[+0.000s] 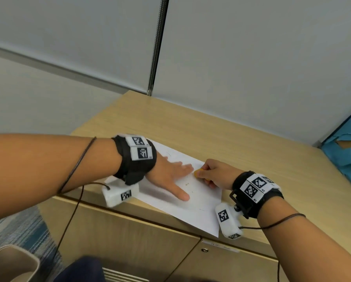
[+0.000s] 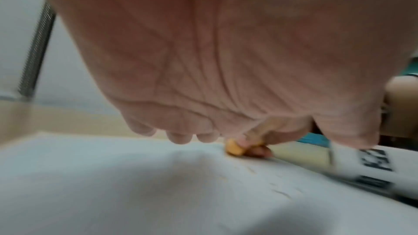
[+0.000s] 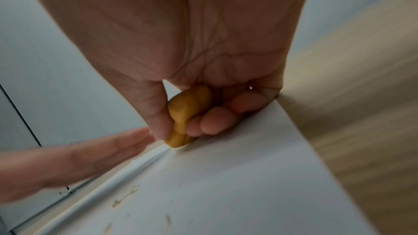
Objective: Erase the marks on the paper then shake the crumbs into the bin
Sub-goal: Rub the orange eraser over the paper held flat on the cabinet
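A white sheet of paper (image 1: 199, 204) lies on the wooden cabinet top (image 1: 221, 139), its near corner hanging over the front edge. My left hand (image 1: 170, 176) lies flat on the paper with fingers spread, holding it down. My right hand (image 1: 215, 174) pinches a yellow-orange eraser (image 1: 198, 172) between thumb and fingers, its tip pressed on the paper near the far edge. The eraser (image 3: 183, 119) shows clearly in the right wrist view, and small (image 2: 234, 147) in the left wrist view. Yellowish crumbs (image 3: 125, 196) and faint pencil marks (image 2: 282, 192) lie on the sheet.
A beige bin (image 1: 11, 265) stands on the floor at the lower left, beside the cabinet. Grey partition walls (image 1: 252, 58) rise behind the cabinet top. A teal object (image 1: 345, 151) sits at the right edge. Cabinet doors (image 1: 129, 247) are below the front edge.
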The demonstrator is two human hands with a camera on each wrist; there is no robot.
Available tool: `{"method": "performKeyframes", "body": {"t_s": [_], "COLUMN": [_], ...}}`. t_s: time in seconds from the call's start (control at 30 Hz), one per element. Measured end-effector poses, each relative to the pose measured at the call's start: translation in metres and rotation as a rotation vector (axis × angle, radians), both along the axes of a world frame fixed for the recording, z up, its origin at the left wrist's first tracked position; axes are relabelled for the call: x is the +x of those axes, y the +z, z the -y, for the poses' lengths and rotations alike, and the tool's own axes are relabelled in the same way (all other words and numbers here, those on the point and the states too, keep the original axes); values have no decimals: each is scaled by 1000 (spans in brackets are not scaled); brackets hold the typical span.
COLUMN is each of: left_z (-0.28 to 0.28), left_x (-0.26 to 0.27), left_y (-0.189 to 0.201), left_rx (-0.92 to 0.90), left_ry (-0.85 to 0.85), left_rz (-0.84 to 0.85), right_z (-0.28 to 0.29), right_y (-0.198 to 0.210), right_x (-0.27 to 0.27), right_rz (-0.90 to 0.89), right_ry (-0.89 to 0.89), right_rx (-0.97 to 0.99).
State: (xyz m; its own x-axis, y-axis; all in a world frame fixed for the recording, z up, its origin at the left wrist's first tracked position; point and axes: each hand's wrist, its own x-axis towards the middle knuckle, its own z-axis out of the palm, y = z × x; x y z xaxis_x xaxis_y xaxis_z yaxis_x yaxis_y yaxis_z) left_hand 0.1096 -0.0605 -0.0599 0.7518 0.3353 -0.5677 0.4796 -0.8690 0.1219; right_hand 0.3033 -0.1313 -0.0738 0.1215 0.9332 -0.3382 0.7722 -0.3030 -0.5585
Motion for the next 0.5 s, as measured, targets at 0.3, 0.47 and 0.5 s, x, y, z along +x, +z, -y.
{"method": "performKeyframes", "body": {"t_s": [0.3, 0.47, 0.5], "left_z": [-21, 25, 28], "left_x": [-36, -21, -17], "left_y": [-7, -16, -15], "left_rx": [200, 84, 56], "left_ry": [106, -127, -137], "left_rz": [-152, -29, -20], "right_z": [-3, -5, -4], "right_y": [-5, -6, -6], "right_x": [3, 4, 3], "right_rz": [-7, -14, -15], "right_ry": [-25, -32, -22], "right_rx": [1, 2, 0]}}
